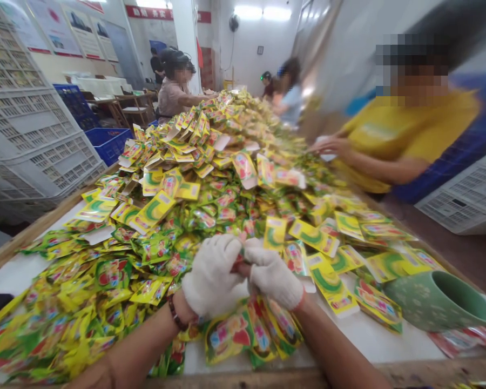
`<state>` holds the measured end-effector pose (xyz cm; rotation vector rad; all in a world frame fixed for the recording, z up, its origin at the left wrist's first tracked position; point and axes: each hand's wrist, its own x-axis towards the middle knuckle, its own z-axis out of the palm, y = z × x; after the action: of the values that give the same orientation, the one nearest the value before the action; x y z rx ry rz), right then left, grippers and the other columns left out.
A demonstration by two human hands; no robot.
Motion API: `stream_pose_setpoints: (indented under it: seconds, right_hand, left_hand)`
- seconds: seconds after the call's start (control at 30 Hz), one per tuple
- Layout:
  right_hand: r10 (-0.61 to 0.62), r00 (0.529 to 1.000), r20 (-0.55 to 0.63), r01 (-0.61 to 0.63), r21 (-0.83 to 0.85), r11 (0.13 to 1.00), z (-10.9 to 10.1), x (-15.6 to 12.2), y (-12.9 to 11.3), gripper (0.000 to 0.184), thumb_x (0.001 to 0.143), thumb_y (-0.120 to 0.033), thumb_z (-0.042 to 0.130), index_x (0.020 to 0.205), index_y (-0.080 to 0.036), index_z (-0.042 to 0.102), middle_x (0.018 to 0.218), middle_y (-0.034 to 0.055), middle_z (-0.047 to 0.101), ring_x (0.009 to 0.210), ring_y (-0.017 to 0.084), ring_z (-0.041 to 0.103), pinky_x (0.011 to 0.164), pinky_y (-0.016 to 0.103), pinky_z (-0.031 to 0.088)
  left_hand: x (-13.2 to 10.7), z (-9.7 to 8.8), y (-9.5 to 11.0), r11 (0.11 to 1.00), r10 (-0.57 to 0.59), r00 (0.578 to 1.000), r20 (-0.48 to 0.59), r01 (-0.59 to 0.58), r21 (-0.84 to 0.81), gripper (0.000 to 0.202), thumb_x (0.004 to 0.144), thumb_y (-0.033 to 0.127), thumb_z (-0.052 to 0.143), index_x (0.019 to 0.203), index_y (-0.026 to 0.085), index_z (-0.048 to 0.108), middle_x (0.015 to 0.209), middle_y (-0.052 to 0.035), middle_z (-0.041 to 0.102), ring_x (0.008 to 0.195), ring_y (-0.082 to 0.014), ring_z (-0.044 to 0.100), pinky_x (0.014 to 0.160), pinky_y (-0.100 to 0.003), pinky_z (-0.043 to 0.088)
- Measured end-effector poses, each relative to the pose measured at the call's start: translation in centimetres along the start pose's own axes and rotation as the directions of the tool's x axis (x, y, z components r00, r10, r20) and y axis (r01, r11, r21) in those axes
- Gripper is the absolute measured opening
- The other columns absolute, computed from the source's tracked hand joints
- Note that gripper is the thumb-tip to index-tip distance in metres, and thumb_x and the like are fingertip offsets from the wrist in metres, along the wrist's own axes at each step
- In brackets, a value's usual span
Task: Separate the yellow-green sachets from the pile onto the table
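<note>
My left hand (214, 275) and my right hand (273, 273), both in white gloves with fingertips exposed, meet at the middle of the table. Their fingers are closed together, and blur hides whatever is pinched between them. Just below the hands lie several yellow-green sachets (229, 336) with red fruit prints. A big spread of similar sachets (113, 273) covers the table to the left of my left hand. Beyond and right of my right hand are flat yellow boxes (314, 236) with green curved prints.
A tall heap of boxes and sachets (210, 132) fills the far table. At right a green floral container (409, 300) lies tilted, opening rightward. White crates (36, 135) stack at left. A co-worker in yellow (392, 135) works at right; others are farther back.
</note>
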<state>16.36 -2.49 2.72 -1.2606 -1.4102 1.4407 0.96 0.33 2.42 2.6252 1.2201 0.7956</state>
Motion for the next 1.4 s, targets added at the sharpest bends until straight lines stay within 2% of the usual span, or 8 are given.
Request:
stream_pose_setpoints:
  seconds: [0.1,0.23,0.3,0.43,0.63,0.87,1.17,1.4]
  right_hand:
    - [-0.120,0.979,-0.167,0.110,-0.065,0.992,-0.6,0.3,0.3,0.012,0.074,-0.026,0.056,0.066,-0.018,0.059,0.055,-0.0045,0.055,0.036,0.006,0.044,0.035,0.018,0.034]
    - [-0.268,0.854,-0.447,0.246,-0.107,0.963,-0.7,0.5,0.3,0.025,0.076,-0.030,0.060,0.099,-0.020,0.060,0.080,0.0013,0.065,0.051,0.010,0.050,0.048,0.023,0.043]
    - [-0.257,0.826,-0.502,0.248,-0.086,0.965,-0.6,0.5,0.3,0.032,0.075,-0.035,0.064,0.102,-0.020,0.057,0.075,0.0007,0.063,0.057,0.012,0.053,0.052,0.023,0.044]
    - [-0.158,0.900,-0.405,0.223,0.119,0.968,-0.2,0.6,0.5,0.035,0.072,-0.041,0.067,0.097,-0.018,0.058,0.085,0.0035,0.065,0.071,0.016,0.058,0.059,0.025,0.047]
    - [-0.058,0.959,-0.279,0.095,0.123,0.988,-0.5,0.7,1.0,0.029,0.071,-0.042,0.067,0.074,-0.013,0.064,0.055,-0.0019,0.053,0.053,0.010,0.046,0.051,0.023,0.038]
    - [-0.147,0.911,-0.386,0.265,0.274,0.925,-0.4,0.6,0.5,0.042,0.071,-0.041,0.071,0.104,-0.020,0.055,0.070,-0.0023,0.061,0.059,0.012,0.054,0.055,0.022,0.044]
    - [-0.194,0.957,-0.213,0.229,0.151,0.962,-0.6,0.2,0.7,0.043,0.075,-0.042,0.068,0.112,-0.020,0.065,0.098,0.0050,0.069,0.084,0.019,0.063,0.071,0.030,0.051]
    - [-0.183,0.959,-0.217,0.213,0.124,0.969,-0.3,0.1,0.5,0.038,0.082,-0.048,0.060,0.102,-0.017,0.072,0.074,0.0031,0.066,0.064,0.013,0.054,0.057,0.024,0.043]
  left_hand:
    - [0.4,-0.6,0.0,0.878,-0.132,0.983,0.128,0.176,-0.445,0.022,0.082,0.028,0.054,0.102,0.020,0.058,0.100,-0.0066,0.064,0.094,-0.0230,0.059,0.086,-0.038,0.048]
    - [0.7,-0.6,0.0,0.343,-0.330,0.910,0.250,0.363,-0.867,0.036,0.084,0.033,0.057,0.116,0.021,0.046,0.102,-0.0063,0.067,0.087,-0.0192,0.064,0.074,-0.031,0.052]
    - [0.6,-0.4,0.1,0.214,-0.369,0.894,0.254,0.348,-0.913,0.050,0.080,0.032,0.063,0.123,0.021,0.039,0.104,-0.0076,0.066,0.085,-0.0192,0.065,0.071,-0.030,0.053]
    - [0.3,0.0,-0.1,0.188,-0.289,0.919,0.267,0.328,-0.926,0.056,0.080,0.030,0.065,0.129,0.021,0.039,0.113,-0.0094,0.063,0.095,-0.0195,0.063,0.076,-0.029,0.052]
    - [0.0,0.2,-1.5,0.288,-0.211,0.929,0.305,0.358,-0.888,0.028,0.074,0.024,0.071,0.098,0.017,0.057,0.108,-0.0071,0.063,0.102,-0.0200,0.059,0.087,-0.031,0.048]
    - [0.1,-0.2,-0.7,0.000,-0.220,0.892,0.396,0.406,-0.914,0.059,0.069,0.032,0.076,0.121,0.022,0.049,0.106,-0.0069,0.063,0.090,-0.0198,0.062,0.075,-0.029,0.049]
    - [-0.4,-0.4,-0.2,0.061,-0.095,0.734,0.672,0.679,-0.732,0.034,0.064,0.037,0.076,0.081,0.013,0.060,0.069,-0.0003,0.058,0.058,-0.0097,0.050,0.053,-0.021,0.038]
    - [-0.1,-0.7,-0.2,0.132,-0.144,0.762,0.631,0.647,-0.751,0.030,0.065,0.034,0.074,0.081,0.015,0.058,0.068,0.0022,0.055,0.056,-0.0083,0.046,0.052,-0.021,0.037]
